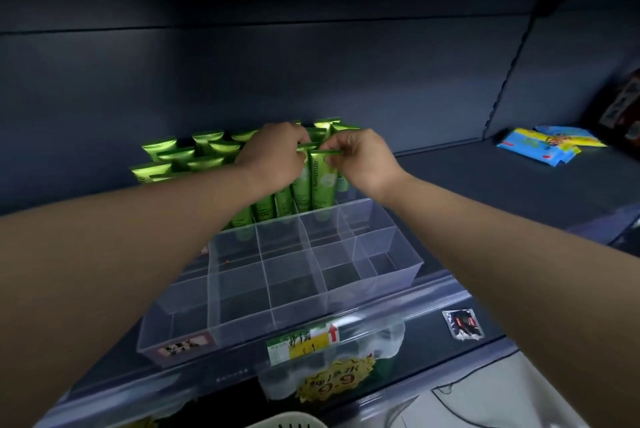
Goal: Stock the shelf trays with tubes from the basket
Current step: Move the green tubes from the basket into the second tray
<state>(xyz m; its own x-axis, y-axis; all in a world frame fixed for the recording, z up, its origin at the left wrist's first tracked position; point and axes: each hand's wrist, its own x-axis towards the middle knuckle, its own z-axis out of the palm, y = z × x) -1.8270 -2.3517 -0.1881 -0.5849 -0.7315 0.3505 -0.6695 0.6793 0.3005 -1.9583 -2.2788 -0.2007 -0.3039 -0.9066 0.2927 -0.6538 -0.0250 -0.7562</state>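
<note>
A clear divided tray (388, 268) stands on the dark shelf, its front compartments bare. Several green tubes (207, 150) stand upright in the rear compartments. My right hand (363, 161) pinches the flat top of one green tube (322, 185) at the front right of that group. My left hand (273, 157) grips the top of a neighbouring green tube (301, 185) just to its left. Both tubes are upright with their lower ends inside the tray. The white basket's rim (291, 420) shows at the bottom edge.
Blue and yellow packets (550, 143) lie on the shelf at the far right. A price label (304, 341) and a yellow promo tag (332, 382) hang on the shelf's front rail. A small foil sachet (464, 323) lies on the rail to the right. Another shelf runs overhead.
</note>
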